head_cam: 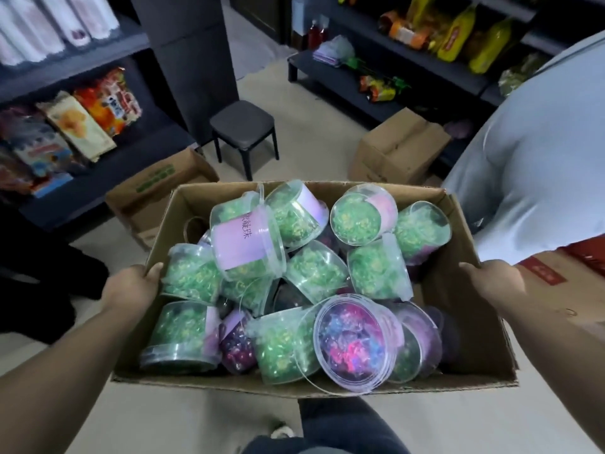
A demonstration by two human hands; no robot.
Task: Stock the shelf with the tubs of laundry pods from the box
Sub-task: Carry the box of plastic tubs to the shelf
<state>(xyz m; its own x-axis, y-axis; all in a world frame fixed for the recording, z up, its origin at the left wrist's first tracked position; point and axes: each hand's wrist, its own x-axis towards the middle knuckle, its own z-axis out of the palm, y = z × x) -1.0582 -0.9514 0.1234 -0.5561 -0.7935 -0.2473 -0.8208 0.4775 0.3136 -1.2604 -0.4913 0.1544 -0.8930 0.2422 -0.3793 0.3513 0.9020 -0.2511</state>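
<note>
An open cardboard box (196,384) is held up between both hands, filled with a loose heap of clear tubs of laundry pods (314,273), mostly green, lying on their sides. A tub with pink and blue pods (355,342) lies against the box's near wall.

The left hand (131,286) grips the box's left rim, thumb hooked over the edge; its other fingers are hidden outside the wall. The right hand (491,283) grips the right rim likewise, thumb on top and fingers out of sight.

Just beyond the box's far left corner sits a green-printed carton (163,188), and beyond the far right corner a plain carton (399,145). Bare floor runs between them to a dark stool (244,126). A person in a pale shirt (540,175) stands close beside the box's right edge. Dark shelves (98,181) of packets line the box's far left.
</note>
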